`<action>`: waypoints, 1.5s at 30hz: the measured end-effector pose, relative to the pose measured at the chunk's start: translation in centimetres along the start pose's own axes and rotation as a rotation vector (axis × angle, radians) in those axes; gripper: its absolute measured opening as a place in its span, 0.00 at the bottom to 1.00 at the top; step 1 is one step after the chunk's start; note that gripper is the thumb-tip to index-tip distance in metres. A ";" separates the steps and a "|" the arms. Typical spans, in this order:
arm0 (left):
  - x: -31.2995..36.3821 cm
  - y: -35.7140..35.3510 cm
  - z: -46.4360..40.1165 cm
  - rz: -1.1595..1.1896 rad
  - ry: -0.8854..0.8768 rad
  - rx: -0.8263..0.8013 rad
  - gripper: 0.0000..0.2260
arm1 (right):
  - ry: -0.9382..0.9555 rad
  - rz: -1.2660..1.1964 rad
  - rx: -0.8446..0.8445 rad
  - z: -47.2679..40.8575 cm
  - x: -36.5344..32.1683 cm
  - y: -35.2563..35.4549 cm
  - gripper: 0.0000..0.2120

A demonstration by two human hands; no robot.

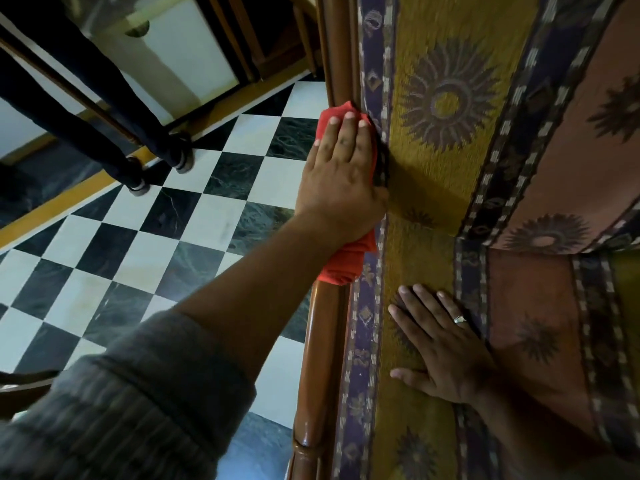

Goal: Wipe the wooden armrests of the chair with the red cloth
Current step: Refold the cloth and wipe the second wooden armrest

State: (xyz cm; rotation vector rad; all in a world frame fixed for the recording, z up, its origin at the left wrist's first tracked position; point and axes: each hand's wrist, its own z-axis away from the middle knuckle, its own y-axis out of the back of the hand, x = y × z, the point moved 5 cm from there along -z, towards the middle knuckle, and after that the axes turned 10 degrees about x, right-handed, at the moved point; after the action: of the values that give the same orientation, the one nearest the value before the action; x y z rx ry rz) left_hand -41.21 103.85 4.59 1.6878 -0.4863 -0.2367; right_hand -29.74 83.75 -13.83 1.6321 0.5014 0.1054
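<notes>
Head view, looking steeply down along the chair: left hand lies palm-down on the red cloth, fingers extended side by side and pressed flat, thumb hidden on the cushion side; no pinch is visible, the cloth being held by downward pressure against the wooden armrest; cloth is bunched lengthwise along the rail, one end showing beyond the fingertips, the other end emerging below the wrist; bare, glossy wood runs from the lower cloth end toward the bottom of the frame, and a further section continues above the hand. Left forearm crosses the frame diagonally, a grey knitted sleeve pushed up near the elbow. Right hand rests flat on the patterned seat cushion, just beside the armrest; fingers spread apart, holding nothing; a ring sits on one finger. Cushion fabric carries sunburst motifs and striped borders. Checkered black-and-white floor lies to the left of the chair; dark furniture legs stand on it, well apart from the cloth.
</notes>
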 end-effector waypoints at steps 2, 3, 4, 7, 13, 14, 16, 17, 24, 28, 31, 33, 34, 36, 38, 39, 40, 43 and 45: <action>0.0 0.1 1.3 0.036 0.023 0.023 0.34 | 0.000 -0.003 0.006 0.0 -0.1 0.0 0.47; 0.0 0.2 2.2 0.061 0.035 0.033 0.34 | 0.001 -0.006 0.003 0.0 0.0 0.0 0.47; 0.1 0.3 3.2 0.079 0.043 0.034 0.34 | 0.000 -0.013 0.002 0.0 0.0 0.0 0.47; 0.2 0.3 5.1 0.058 0.033 -0.026 0.37 | -0.006 -0.029 0.003 0.0 0.0 0.1 0.47; 0.0 1.4 0.7 -0.056 -0.154 -0.063 0.42 | -0.002 -0.034 0.020 0.2 0.1 -0.3 0.46; -0.1 1.4 -0.1 -0.048 -0.142 -0.074 0.43 | 0.001 -0.030 0.021 0.2 0.1 -0.5 0.47; -0.2 1.0 -1.1 -0.045 -0.088 -0.070 0.43 | 0.004 -0.029 0.018 0.2 0.1 -0.7 0.47; -0.2 0.9 -1.3 -0.039 -0.065 -0.048 0.42 | 0.004 -0.032 0.016 0.2 0.1 -0.7 0.47; -1.1 0.3 -0.2 0.168 0.214 0.039 0.44 | -0.004 -0.039 0.018 0.1 0.1 -0.5 0.47; -0.9 0.1 -0.4 0.026 0.078 0.046 0.46 | 0.002 -0.027 0.026 0.1 0.1 -0.5 0.47; -0.9 0.2 -0.8 -0.035 0.031 0.002 0.49 | 0.004 -0.008 0.019 0.0 0.0 -0.4 0.47; -0.9 0.6 -0.9 -0.036 0.044 -0.015 0.50 | 0.004 0.008 0.008 0.0 -0.1 -0.2 0.47; -0.6 0.9 -1.1 -0.024 0.064 0.002 0.49 | -0.002 0.012 0.001 0.0 0.0 -0.2 0.47; -0.4 1.6 -1.5 0.018 0.117 0.070 0.43 | -0.005 0.033 -0.008 0.0 -0.1 -0.2 0.47; -0.1 1.7 -1.3 0.014 0.111 0.099 0.42 | -0.004 0.053 -0.013 0.1 -0.1 -0.2 0.46; -0.1 1.5 -0.6 0.003 0.090 0.097 0.44 | -0.002 0.054 -0.008 0.1 -0.1 -0.2 0.46; -0.2 1.3 0.2 -0.004 0.070 0.085 0.46 | -0.001 0.053 -0.002 0.1 -0.2 -0.2 0.46; -0.2 0.4 2.7 -0.010 0.011 0.036 0.48 | 0.003 0.043 0.010 0.0 -0.1 -0.2 0.47; -0.2 0.2 3.2 -0.026 -0.029 0.026 0.47 | 0.004 0.037 0.016 0.0 -0.1 -0.2 0.47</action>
State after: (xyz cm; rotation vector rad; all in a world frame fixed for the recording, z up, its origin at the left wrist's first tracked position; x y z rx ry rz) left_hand -42.79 101.10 4.23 1.7184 -0.4908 -0.2748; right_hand -29.91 83.67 -14.00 1.6571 0.4767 0.1326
